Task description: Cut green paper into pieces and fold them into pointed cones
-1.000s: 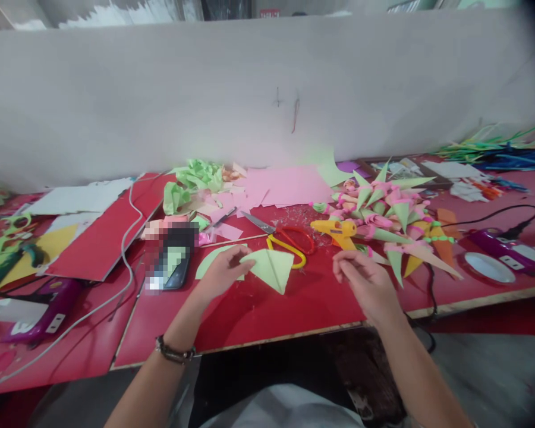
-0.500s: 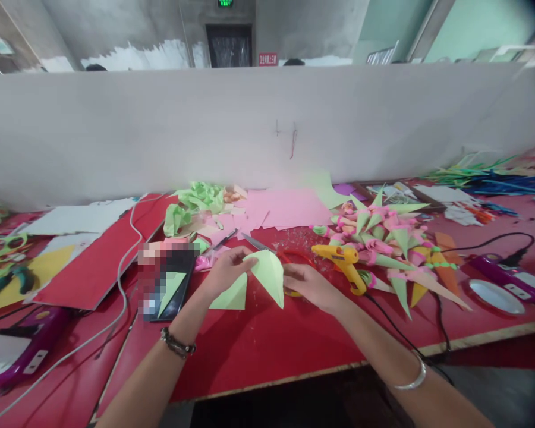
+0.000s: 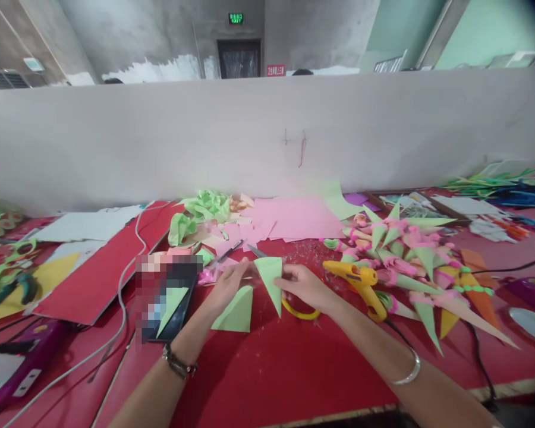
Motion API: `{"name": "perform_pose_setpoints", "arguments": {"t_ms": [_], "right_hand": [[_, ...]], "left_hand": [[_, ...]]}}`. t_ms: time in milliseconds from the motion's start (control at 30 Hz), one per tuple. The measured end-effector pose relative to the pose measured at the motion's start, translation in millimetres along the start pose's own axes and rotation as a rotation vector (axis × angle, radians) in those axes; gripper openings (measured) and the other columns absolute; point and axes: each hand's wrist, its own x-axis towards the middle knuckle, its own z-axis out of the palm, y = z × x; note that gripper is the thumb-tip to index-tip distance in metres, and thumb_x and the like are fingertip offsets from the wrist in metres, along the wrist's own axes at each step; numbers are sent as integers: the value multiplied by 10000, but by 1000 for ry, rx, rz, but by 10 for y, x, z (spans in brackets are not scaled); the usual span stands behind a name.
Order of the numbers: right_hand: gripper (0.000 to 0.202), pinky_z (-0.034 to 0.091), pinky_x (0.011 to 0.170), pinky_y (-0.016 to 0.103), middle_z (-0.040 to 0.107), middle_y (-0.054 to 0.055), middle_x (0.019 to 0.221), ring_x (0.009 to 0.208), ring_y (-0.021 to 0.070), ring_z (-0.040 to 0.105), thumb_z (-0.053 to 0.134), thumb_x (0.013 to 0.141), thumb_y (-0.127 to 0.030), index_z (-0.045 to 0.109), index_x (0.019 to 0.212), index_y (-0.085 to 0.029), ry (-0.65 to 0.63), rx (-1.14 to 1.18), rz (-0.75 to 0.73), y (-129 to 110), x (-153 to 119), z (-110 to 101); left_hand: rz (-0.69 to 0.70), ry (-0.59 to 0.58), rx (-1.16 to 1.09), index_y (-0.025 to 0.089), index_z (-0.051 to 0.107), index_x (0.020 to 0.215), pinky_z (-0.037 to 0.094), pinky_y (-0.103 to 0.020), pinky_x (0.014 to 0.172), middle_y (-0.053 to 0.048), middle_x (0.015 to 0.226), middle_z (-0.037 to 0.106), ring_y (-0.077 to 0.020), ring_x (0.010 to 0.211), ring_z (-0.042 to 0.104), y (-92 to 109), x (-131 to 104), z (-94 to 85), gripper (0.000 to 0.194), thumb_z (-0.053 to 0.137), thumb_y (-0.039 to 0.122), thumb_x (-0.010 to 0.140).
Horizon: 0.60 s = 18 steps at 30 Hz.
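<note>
A light green paper piece [image 3: 271,279], narrowed to a point at the bottom, is held up between my hands above the red table. My right hand [image 3: 305,286] pinches its right edge between thumb and fingers. Closed at its upper left edge is my left hand [image 3: 229,285], with the fingertips partly hidden behind the paper. Below my left hand lies another light green paper piece [image 3: 236,315]. Scissors with a yellow handle [image 3: 303,313] rest behind my right hand, partly covered by it. A phone [image 3: 182,303] with a green paper piece on it lies to the left.
A yellow glue gun [image 3: 354,276] lies right of my right hand, beside a pile of pink and green paper cones [image 3: 396,249]. Pink sheets [image 3: 298,217] and crumpled green paper [image 3: 207,205] lie at the back. A white cable [image 3: 127,273] crosses a red board [image 3: 102,270].
The green paper has gone from a broad, curved shape to a narrower pointed one between my hands. The camera view has shifted, so the table things appear lower.
</note>
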Motion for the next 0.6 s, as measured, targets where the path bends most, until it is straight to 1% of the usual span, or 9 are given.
{"name": "perform_pose_setpoints", "arguments": {"t_ms": [67,167,233,333,400,500,600], "right_hand": [[244,423,510,232,603,-14,538,485,106,548,637,667,-354,626,767,-132,73,59,13,22,-13,40],[247,477,609,266,663,33,663,587,136,616,644,663,-359,631,766,-135,129,182,20,78,-49,104],[234,491,642,278,671,40,694,622,147,629,662,651,-351,635,756,-144,169,268,17,122,-67,135],[221,501,654,287,660,33,677,629,151,624,686,633,-345,633,729,-154,242,350,-14,181,-70,155],[219,501,661,286,652,22,670,632,145,616,701,618,-338,631,717,-156,286,397,-34,212,-62,155],[214,492,648,271,640,8,648,620,128,599,716,603,-323,634,706,-154,309,413,-20,241,-60,154],[226,476,600,259,629,7,622,594,121,578,718,593,-330,645,711,-151,320,355,11,237,-84,164]], "left_hand": [[37,-9,33,145,597,875,444,-321,755,-68,832,621,-167,781,567,-14,-32,6,450,309,489,842],[75,-50,113,167,569,976,417,-321,808,-65,926,609,-182,875,547,-16,-99,60,348,484,442,780],[81,-41,170,173,548,967,423,-303,785,-55,930,598,-177,862,541,-14,-138,125,332,589,384,714],[87,31,230,173,544,853,429,-266,717,-21,829,589,-145,763,534,-17,-167,226,220,598,324,702],[67,87,210,171,551,786,426,-248,680,-5,772,587,-134,718,528,-21,-168,275,164,585,309,705],[0,187,120,166,563,720,415,-234,620,7,691,583,-126,651,520,-36,-164,319,174,578,338,704],[-22,256,8,162,552,653,398,-222,574,19,617,557,-112,592,498,-64,-169,360,220,581,377,695]]}}
